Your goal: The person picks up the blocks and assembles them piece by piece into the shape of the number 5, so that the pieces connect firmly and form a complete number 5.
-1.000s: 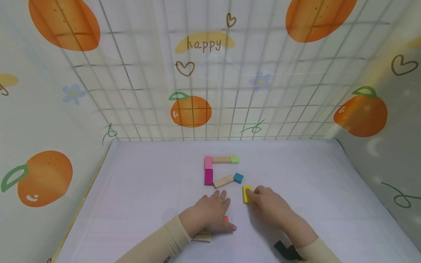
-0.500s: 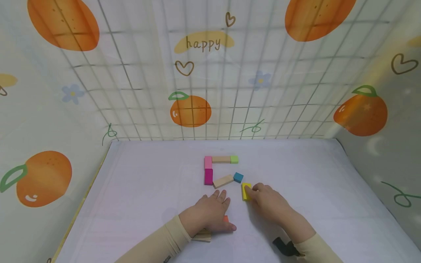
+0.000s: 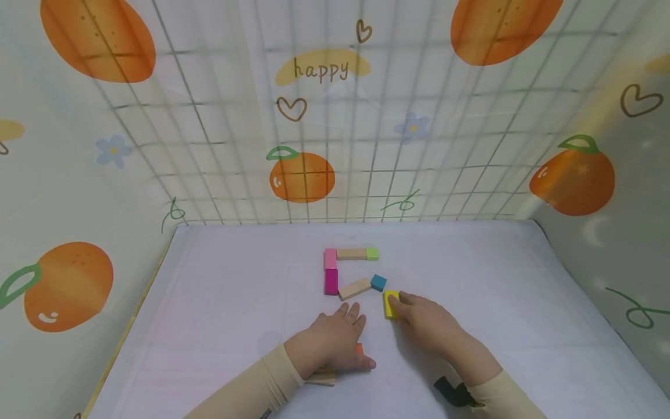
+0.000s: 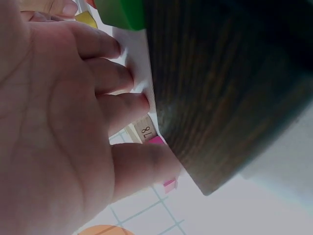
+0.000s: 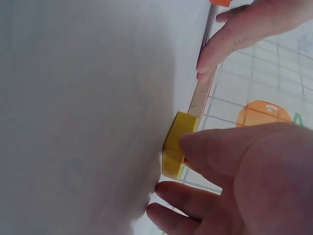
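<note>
My right hand (image 3: 431, 333) pinches a yellow block (image 3: 389, 307) lying on the white table; in the right wrist view the thumb lies on the block's side. Just beyond it sits a blue cube (image 3: 378, 283), whose corner meets a slanted plain wooden block (image 3: 355, 289). My left hand (image 3: 332, 342) is spread, palm down, over some blocks. An orange block (image 3: 359, 349) and plain wooden blocks (image 3: 324, 378) peek out from under it, mostly hidden. Close to the left wrist camera loom a dark striped wooden block (image 4: 220, 98) and a green block (image 4: 127, 13).
Farther back, a magenta block (image 3: 331, 282) and a pink block (image 3: 330, 259) form a column. From its top a plain block (image 3: 352, 254) runs right to a light green cube (image 3: 372, 254). A patterned curtain (image 3: 335, 128) encloses the table's back and sides.
My right hand has slid the yellow block slightly away from me and to the left, nearer the blue cube. The left hand and the other blocks have stayed put.
</note>
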